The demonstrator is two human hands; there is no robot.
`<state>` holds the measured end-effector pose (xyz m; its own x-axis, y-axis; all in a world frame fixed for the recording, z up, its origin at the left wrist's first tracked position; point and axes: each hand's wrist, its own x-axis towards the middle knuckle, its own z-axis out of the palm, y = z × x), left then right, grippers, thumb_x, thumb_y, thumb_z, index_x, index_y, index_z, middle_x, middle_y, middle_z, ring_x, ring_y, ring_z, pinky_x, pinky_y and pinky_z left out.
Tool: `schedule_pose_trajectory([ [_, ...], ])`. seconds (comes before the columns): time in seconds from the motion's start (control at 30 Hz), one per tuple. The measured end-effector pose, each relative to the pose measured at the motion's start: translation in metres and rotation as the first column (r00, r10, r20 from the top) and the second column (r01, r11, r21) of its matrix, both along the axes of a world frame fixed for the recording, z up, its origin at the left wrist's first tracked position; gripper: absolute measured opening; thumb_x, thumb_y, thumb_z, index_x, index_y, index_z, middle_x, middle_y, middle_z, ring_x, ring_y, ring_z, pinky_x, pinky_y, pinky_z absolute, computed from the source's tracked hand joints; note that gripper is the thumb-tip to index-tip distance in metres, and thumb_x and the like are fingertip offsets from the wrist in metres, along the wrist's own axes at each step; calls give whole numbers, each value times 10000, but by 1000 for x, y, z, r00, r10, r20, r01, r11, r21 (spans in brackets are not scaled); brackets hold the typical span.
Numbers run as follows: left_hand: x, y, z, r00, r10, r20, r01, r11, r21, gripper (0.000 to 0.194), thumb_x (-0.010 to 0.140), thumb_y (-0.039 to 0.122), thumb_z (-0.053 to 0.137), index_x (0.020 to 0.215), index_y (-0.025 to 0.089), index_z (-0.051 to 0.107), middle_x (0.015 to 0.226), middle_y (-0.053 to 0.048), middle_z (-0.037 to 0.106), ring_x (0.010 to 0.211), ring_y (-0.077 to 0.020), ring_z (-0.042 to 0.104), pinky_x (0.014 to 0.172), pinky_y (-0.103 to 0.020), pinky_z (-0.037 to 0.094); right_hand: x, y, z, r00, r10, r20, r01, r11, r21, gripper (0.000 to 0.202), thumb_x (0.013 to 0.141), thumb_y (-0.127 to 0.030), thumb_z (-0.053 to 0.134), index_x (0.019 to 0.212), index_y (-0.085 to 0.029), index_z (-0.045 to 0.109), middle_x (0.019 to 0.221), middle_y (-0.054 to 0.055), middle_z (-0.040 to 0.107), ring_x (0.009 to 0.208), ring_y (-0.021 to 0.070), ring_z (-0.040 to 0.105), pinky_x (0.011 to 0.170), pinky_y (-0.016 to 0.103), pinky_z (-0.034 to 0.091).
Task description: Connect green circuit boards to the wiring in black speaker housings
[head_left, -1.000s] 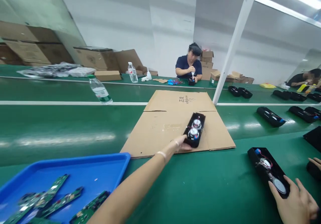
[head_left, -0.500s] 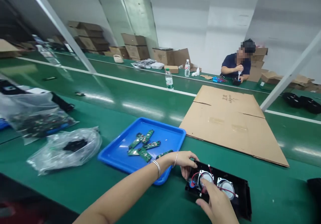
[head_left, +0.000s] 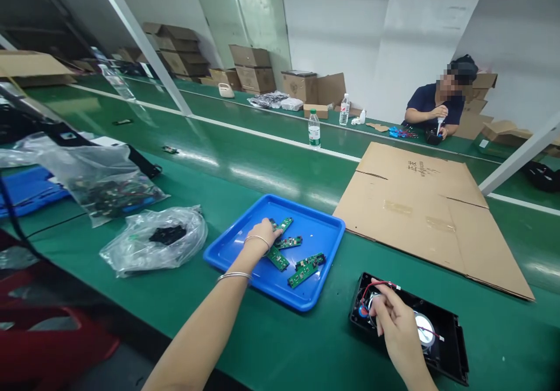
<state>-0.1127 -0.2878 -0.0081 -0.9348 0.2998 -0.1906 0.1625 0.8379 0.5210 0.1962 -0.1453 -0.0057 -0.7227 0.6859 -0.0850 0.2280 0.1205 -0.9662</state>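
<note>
My left hand (head_left: pixel 263 234) is down in the blue tray (head_left: pixel 209 255), its fingers curled onto a green circuit board (head_left: pixel 284 225). Several more circuit boards (head_left: pixel 303 273) lie loose around it. A black speaker housing (head_left: pixel 452 350) rests on the bench to the right. Inside it are two round speakers (head_left: pixel 425 330), the left one mostly covered by my right hand (head_left: pixel 394 315). That hand is bent over the housing, its fingers drawn together at the thin red and black wires (head_left: pixel 371 286); the exact grip is partly hidden. A small blue part (head_left: pixel 363 310) sits at the housing's left end.
A flattened cardboard sheet (head_left: pixel 420 204) lies behind the housing. Clear plastic bags (head_left: pixel 118 248) stand left of the tray, one holding black parts. A water bottle (head_left: pixel 314 128) stands farther back. Across the benches, a person (head_left: pixel 435 105) works on a small black item.
My left hand has left the housing's left end and moved into the tray among the circuit boards. My right hand has shifted to the wires over the left speaker. The view has swung left.
</note>
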Motion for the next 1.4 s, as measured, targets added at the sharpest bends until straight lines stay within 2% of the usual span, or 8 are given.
schedule_pose_trajectory([
  [0.17,15,3,-8,995,49,86,-67,975,213,251,742,292,638,929,137,579,877,-55,641,907,-226,602,834,-404,442,-10,6,5,985,-47,-167,51,999,18,382,804,-496,533,1015,-209,671,697,35,596,604,151,563,514,260,487],
  [0.3,44,-3,0,980,-59,190,-43,872,488,334,595,374,686,822,163,561,780,-46,641,841,-245,619,736,-334,475,-14,8,2,973,-35,-230,63,991,115,285,801,-447,562,950,-243,693,900,62,585,849,189,585,749,319,505],
  [0.5,116,5,18,860,-318,400,-92,673,734,361,608,453,664,752,207,442,767,-37,676,743,-188,634,655,-305,487,-30,5,2,914,-223,-338,149,962,-230,291,777,-387,609,997,-198,592,654,-6,634,483,118,568,533,280,505],
  [0.67,157,20,27,617,-512,598,-314,537,783,391,620,314,728,880,212,455,727,-8,656,690,-167,620,590,-287,497,-37,2,21,980,110,-164,-97,992,84,290,837,-309,486,1076,-177,586,559,-43,568,447,87,487,461,215,415],
  [0.93,177,24,26,578,-513,635,-407,493,769,347,681,420,672,899,154,628,911,-86,661,890,-238,603,701,-364,528,-31,-4,30,986,158,-47,-139,952,274,164,830,-262,486,736,-175,590,616,-5,578,485,94,497,451,206,398],
  [1.07,178,23,26,554,-560,616,-363,503,784,354,656,404,706,902,153,667,926,-86,675,881,-238,606,781,-399,508,-31,-4,30,984,151,-92,-91,879,469,153,830,-193,506,739,-175,627,618,-4,588,466,89,479,465,214,400],
  [1.27,179,22,33,550,-595,586,-264,542,798,331,618,361,748,872,155,703,711,-36,672,595,-129,556,652,-272,488,-31,-6,26,951,267,-155,-38,600,799,212,880,-123,448,770,-154,626,596,23,577,554,125,487,522,249,405],
  [1.4,180,23,36,548,-584,599,-289,540,791,313,595,365,759,825,160,704,654,-9,647,519,-98,501,604,-258,484,-29,-7,26,950,292,-112,-53,503,863,220,891,-112,433,781,-141,623,601,34,570,555,128,468,518,261,390],
])
